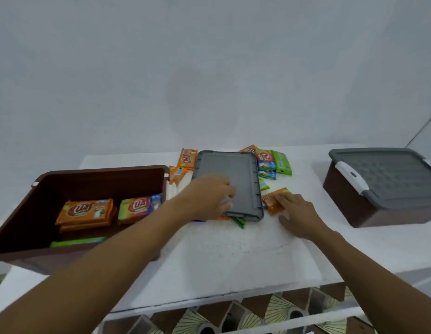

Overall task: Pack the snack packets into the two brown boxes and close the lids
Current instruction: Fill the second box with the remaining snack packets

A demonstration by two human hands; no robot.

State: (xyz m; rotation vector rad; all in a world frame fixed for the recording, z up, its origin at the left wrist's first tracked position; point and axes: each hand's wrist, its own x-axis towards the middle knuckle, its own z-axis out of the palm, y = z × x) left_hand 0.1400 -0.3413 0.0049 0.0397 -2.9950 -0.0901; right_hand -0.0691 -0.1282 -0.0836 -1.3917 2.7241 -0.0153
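While our left hand (209, 194) lies on the near left part of the loose grey lid (233, 167), motion blur keeps us from telling whether its fingers grip the lid's edge or only press on it. Our right hand (297, 213) reaches to the right of that lid. Its fingers are stretched out and rest on one orange packet (274, 201) that lies on the white bench (233, 256), with the thumb spread wide on the bench surface. We count two brown boxes: the open box (101, 179) at the left, partly cut off by the frame's edge, and the closed box (349, 208) at the right, which wears its own grey lid with a white latch (351, 177). Inside the open box we make out an orange stack (85, 210) of at least two packets, one multicoloured packet (140, 207) beside it and one green packet (77, 241) against the near wall. Two more orange packets (187, 158) lie at the loose lid's far left, and a cluster (270, 162) of about five packets, orange, green and blue, lies at its far right. A green corner (238, 221) pokes from under the lid's near edge; how many packets the lid hides we cannot tell.
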